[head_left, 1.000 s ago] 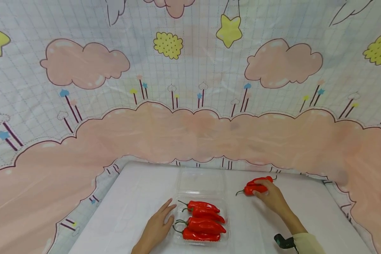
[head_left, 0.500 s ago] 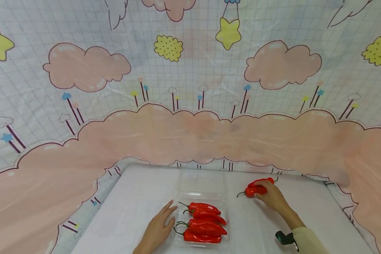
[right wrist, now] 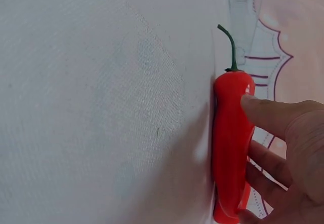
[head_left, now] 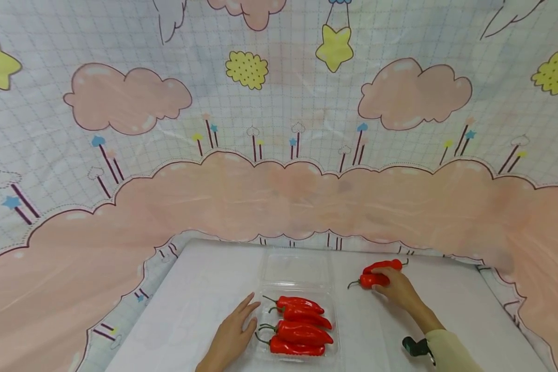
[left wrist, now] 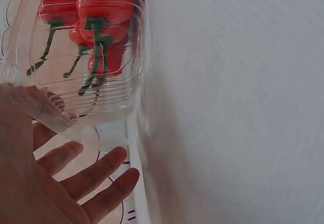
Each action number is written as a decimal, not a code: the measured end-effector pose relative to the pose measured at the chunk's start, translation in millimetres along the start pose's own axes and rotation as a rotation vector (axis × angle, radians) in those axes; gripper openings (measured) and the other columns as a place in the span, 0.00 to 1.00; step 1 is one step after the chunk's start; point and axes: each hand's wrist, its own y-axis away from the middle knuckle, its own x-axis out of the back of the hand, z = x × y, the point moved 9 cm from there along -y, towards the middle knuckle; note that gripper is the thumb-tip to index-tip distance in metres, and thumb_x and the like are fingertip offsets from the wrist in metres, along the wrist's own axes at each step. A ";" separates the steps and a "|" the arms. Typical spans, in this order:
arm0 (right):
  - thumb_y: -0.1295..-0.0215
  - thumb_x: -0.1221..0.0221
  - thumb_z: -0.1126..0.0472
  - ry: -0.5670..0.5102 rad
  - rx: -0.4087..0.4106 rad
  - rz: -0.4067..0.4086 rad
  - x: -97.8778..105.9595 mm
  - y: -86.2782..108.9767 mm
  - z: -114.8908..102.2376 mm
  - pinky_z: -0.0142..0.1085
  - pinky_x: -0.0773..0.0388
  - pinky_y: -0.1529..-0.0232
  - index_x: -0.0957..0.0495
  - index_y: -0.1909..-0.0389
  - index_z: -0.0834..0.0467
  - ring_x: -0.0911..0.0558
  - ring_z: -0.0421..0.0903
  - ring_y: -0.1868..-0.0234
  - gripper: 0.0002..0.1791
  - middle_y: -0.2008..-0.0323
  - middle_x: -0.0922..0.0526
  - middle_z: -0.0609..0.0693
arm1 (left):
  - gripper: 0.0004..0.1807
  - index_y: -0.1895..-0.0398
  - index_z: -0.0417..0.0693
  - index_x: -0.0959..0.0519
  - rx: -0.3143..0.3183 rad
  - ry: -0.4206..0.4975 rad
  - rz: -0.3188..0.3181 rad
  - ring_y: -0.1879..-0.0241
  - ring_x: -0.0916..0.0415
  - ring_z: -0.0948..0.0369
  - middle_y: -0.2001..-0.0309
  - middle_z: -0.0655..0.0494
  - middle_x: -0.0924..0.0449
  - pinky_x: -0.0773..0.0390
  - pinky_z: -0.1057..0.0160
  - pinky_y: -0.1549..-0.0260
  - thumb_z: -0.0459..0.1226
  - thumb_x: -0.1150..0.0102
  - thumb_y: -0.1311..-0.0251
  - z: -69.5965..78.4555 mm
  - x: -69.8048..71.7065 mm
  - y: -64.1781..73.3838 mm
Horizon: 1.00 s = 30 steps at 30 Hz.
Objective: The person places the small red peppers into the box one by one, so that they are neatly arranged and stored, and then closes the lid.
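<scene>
Two red peppers lie side by side at the back right of the table in the head view. My right hand [head_left: 397, 285] holds the nearer pepper [head_left: 368, 281], thumb on one side and fingers on the other. Its green stem points left, while the farther pepper [head_left: 382, 266] has its stem to the right. The right wrist view shows the held pepper [right wrist: 233, 127] with the thumb against its body. Relaxed and empty, my left hand [head_left: 230, 333] is beside the left wall of a clear plastic clamshell box [head_left: 333, 310]. Several red peppers [head_left: 302, 330] lie inside, stems to the left.
The box's transparent lid [head_left: 296, 267] is folded back toward the rear of the white table [head_left: 209, 274]. A patterned cloth [head_left: 279, 201] with pink clouds hangs behind and around it. Near the right sleeve [head_left: 451, 354] is a small dark device [head_left: 416, 347].
The right hand's fingers have drawn slightly in around the nearer pepper, and more of the farther one shows. The left hand stays beside the box; the head view has shifted a little.
</scene>
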 end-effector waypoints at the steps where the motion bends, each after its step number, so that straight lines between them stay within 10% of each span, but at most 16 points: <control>1: 0.44 0.31 0.61 0.004 0.000 0.002 0.3 0.0 0.3 0.64 0.27 0.42 0.22 0.44 0.59 0.26 0.66 0.41 0.24 0.43 0.22 0.64 | 0.20 0.40 0.51 0.22 -0.001 0.001 0.002 0.42 0.21 0.49 0.30 0.54 0.30 0.21 0.44 0.47 0.37 0.42 0.35 0.3 0.4 -0.1; 30: 0.45 0.30 0.57 0.008 -0.124 -0.127 -10.8 5.7 13.9 0.58 0.22 0.47 0.23 0.41 0.58 0.22 0.58 0.48 0.29 0.47 0.19 0.62 | 0.20 0.40 0.52 0.22 0.001 0.010 -0.001 0.41 0.22 0.49 0.30 0.55 0.30 0.21 0.44 0.47 0.38 0.43 0.35 -0.2 -0.6 -1.8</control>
